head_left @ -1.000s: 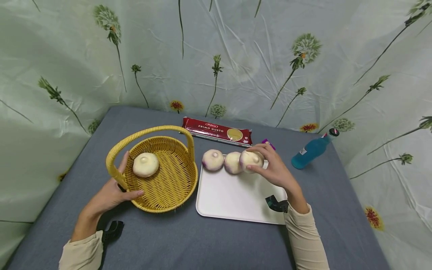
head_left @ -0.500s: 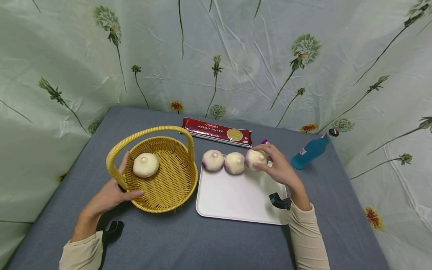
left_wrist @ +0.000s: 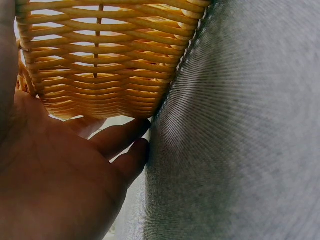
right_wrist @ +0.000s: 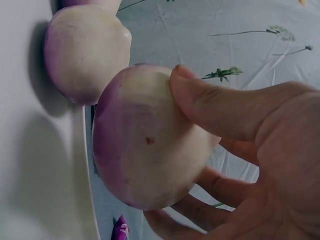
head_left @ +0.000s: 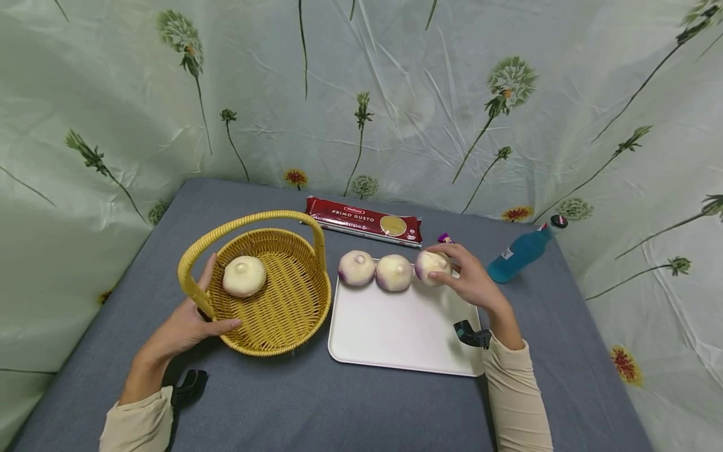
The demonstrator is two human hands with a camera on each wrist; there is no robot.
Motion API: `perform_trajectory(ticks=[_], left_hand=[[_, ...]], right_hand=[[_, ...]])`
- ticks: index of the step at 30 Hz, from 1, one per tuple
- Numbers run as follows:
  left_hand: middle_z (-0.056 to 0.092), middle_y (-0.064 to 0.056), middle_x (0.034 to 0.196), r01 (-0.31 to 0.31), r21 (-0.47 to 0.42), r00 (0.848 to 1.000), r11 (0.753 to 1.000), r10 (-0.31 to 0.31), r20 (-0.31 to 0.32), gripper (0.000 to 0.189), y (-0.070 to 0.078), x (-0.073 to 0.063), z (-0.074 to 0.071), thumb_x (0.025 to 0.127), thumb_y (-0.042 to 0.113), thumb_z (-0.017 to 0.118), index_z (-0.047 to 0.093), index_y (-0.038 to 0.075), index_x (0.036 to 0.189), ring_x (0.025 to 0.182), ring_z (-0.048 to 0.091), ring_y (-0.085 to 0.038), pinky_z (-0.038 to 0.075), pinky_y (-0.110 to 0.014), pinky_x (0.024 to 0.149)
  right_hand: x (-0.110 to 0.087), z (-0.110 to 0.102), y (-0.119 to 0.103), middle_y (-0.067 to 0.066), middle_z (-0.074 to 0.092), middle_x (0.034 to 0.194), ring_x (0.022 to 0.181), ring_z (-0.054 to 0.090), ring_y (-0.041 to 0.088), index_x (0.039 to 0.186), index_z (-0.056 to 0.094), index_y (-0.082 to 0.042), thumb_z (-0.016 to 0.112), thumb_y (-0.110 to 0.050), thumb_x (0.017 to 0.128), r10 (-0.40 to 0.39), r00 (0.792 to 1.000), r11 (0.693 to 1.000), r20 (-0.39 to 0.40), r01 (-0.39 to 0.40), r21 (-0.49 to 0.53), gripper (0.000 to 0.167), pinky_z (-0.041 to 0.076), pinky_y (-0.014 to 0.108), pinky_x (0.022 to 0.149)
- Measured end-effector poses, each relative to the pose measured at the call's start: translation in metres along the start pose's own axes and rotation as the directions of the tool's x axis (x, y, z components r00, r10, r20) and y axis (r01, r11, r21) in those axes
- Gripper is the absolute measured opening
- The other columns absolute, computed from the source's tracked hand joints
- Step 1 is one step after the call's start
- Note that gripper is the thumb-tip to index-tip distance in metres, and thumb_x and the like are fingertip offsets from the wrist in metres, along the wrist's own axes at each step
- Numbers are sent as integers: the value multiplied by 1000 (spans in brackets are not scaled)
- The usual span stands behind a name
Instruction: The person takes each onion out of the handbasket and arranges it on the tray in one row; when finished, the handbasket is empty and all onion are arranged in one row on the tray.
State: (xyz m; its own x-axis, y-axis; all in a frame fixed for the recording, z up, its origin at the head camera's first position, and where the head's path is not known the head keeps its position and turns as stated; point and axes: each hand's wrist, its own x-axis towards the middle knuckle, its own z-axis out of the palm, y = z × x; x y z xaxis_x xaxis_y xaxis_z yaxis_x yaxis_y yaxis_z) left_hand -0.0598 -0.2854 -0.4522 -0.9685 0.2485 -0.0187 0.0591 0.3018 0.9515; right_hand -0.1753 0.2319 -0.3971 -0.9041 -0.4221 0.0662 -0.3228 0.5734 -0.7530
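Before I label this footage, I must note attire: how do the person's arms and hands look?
Both beige, wrinkled fabric sleeves end beside a black, angular, plastic-looking device. The left hand and right hand are ungloved.

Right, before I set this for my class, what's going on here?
A person's left hand grips the side of a round yellow wicker basket, which has one round cream-coloured vegetable inside. Their right hand holds a round purple-and-white vegetable by the far edge of a white rectangular tray. Two similar vegetables sit along that edge. Whether the held one touches the tray is hard to tell. A long red packet lies behind.
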Motion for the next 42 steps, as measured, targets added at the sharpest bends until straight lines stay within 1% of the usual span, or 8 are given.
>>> perform_trajectory(ticks=[6,11,17,22,25,28,34,42], left_hand=[[-11,-16,167,-1,8,1000,1000,1,-4,127,0,-1,0,85,2,78,-19,45,155,147,2,-47,22,0,93],[-10,-17,167,-4,13,1000,1000,4,-2,126,0,-1,0,86,3,78,-19,44,155,147,5,-46,24,-1,92],[-9,-16,167,-3,31,1000,1000,3,3,126,-1,2,0,86,6,78,-19,45,155,148,5,-45,23,-1,92],[-6,-19,167,-10,27,1000,1000,10,2,126,-3,1,0,86,4,78,-20,43,155,145,10,-46,26,-2,92],[-7,-19,167,-10,33,1000,999,10,-1,125,-3,1,-1,86,5,78,-20,43,156,146,9,-46,26,-2,92],[-10,-18,167,-6,33,1000,999,6,-4,125,-3,1,-1,86,5,78,-20,43,156,146,6,-45,24,-1,93],[-11,-15,167,-2,15,1000,1000,2,-5,126,-2,0,-1,86,3,77,-19,44,155,148,3,-42,22,-1,93],[-11,-13,167,-2,19,1000,1000,2,-5,127,-2,1,-1,85,3,78,-19,44,155,148,5,-42,23,-1,93]], right_hand=[[2,-1,5,21,51,140,130,45,39,134,60,-4,74,-12,91,25,1000,999,10,-25,-43,45,42,64,102],[1,2,8,21,53,141,128,47,40,133,61,-5,75,-14,91,49,998,991,27,-45,-127,45,44,61,98],[0,6,12,21,56,139,129,49,42,131,62,-4,75,-13,90,29,999,981,25,-23,-193,44,42,59,97],[0,9,14,22,57,138,130,48,43,131,62,-1,75,-12,90,14,999,981,35,-7,-193,44,40,61,101],[0,10,13,23,56,139,132,47,43,132,62,-1,75,-11,90,21,999,982,34,-14,-190,44,39,62,103],[1,10,12,23,55,139,131,47,43,131,62,-1,75,-11,90,21,999,981,32,-15,-191,45,41,61,101],[2,11,11,21,57,138,126,51,40,131,62,-2,78,-13,88,36,999,980,37,-28,-197,48,44,55,93],[1,12,13,20,57,137,122,52,39,132,61,-3,79,-16,88,47,998,982,36,-40,-184,50,44,55,94]])
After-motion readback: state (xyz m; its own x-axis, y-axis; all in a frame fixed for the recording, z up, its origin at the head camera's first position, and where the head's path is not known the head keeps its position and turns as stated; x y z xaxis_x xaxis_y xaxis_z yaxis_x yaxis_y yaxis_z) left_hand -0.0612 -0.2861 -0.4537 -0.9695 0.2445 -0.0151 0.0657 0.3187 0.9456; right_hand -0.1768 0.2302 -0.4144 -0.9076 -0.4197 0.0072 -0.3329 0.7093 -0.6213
